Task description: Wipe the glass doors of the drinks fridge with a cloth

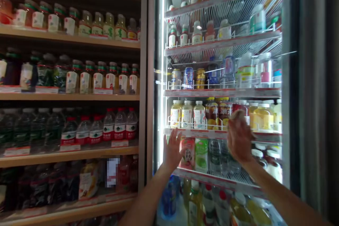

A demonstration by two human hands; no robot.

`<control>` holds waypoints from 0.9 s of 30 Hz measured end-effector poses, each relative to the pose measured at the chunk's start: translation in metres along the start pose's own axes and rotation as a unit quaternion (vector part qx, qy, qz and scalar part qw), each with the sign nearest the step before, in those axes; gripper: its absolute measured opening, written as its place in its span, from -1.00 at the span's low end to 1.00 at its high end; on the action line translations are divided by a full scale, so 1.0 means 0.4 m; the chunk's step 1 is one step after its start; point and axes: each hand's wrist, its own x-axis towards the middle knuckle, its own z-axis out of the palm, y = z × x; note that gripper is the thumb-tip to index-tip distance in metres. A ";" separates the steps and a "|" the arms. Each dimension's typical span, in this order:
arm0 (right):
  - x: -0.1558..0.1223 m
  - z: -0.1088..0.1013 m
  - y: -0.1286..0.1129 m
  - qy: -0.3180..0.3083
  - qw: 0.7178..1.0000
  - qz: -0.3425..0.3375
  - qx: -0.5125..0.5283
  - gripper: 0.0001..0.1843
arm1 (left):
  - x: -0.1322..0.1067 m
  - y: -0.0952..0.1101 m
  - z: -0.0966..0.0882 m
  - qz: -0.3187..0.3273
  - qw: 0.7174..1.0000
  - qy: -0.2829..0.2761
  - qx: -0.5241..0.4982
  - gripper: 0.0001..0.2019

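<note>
I face a lit drinks cooler (222,93) with wire shelves behind a glass door. My left hand (172,148) is raised with fingers stretched out flat, beside a pink bottle (187,153) on the fourth shelf. My right hand (238,137) is up at the shelf edge just below a red-labelled bottle (239,107); its fingers are blurred and curled toward the glass, so I cannot tell whether it holds anything. A green bottle (201,154) stands between the two hands.
Wooden shelves (69,155) to the left carry rows of water bottles with red labels (106,129) and tea bottles (106,77). A metal frame post (148,77) separates them from the cooler. A dark wall (315,95) lies at the right.
</note>
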 end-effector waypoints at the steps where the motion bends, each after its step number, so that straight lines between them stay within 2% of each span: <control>1: -0.010 0.006 -0.034 -0.031 0.998 -0.056 0.015 -0.40 | 0.000 -0.004 0.002 -0.001 1.000 0.006 -0.001 -0.44; 3: -0.026 0.018 -0.090 -0.095 0.978 -0.180 0.046 -0.35 | -0.001 -0.012 0.004 -0.013 1.000 0.013 -0.001 -0.44; 5: -0.014 0.030 -0.119 -0.135 0.954 -0.258 0.064 -0.35 | -0.003 -0.025 0.004 -0.029 0.999 0.014 0.003 -0.44; 7: 0.030 0.045 -0.129 -0.136 0.961 -0.233 0.064 -0.39 | -0.008 -0.044 0.002 -0.037 0.999 0.012 0.008 -0.43; 9: 0.077 0.063 -0.140 -0.108 0.981 -0.149 0.057 -0.44 | -0.016 -0.070 0.000 -0.039 0.999 0.010 0.011 -0.42; 11: 0.084 0.074 -0.167 -0.102 0.987 -0.112 0.057 -0.44 | -0.030 -0.097 0.000 -0.042 0.999 0.006 0.015 -0.40; 13: 0.028 0.072 -0.212 -0.126 0.976 -0.162 0.073 -0.42 | -0.050 -0.124 0.001 -0.043 0.999 -0.005 0.020 -0.40; 17: -0.144 0.047 -0.299 -0.200 0.925 -0.300 0.118 -0.28 | -0.098 -0.167 -0.002 -0.040 0.998 -0.038 0.034 -0.40; 19: -0.163 0.049 -0.317 -0.211 0.916 -0.318 0.127 -0.24 | -0.117 -0.185 -0.006 -0.042 0.997 -0.046 0.039 -0.41; 21: -0.116 0.070 -0.322 -0.194 0.928 -0.293 0.126 -0.27 | -0.128 -0.203 -0.010 -0.047 0.997 -0.044 0.042 -0.42; 25: 0.021 0.125 -0.347 -0.145 0.965 -0.190 0.110 -0.39 | -0.136 -0.240 -0.015 -0.047 0.997 -0.023 0.049 -0.42; 27: 0.024 0.135 -0.377 -0.152 0.961 -0.197 0.120 -0.38 | -0.142 -0.256 -0.016 -0.042 0.998 -0.014 0.051 -0.41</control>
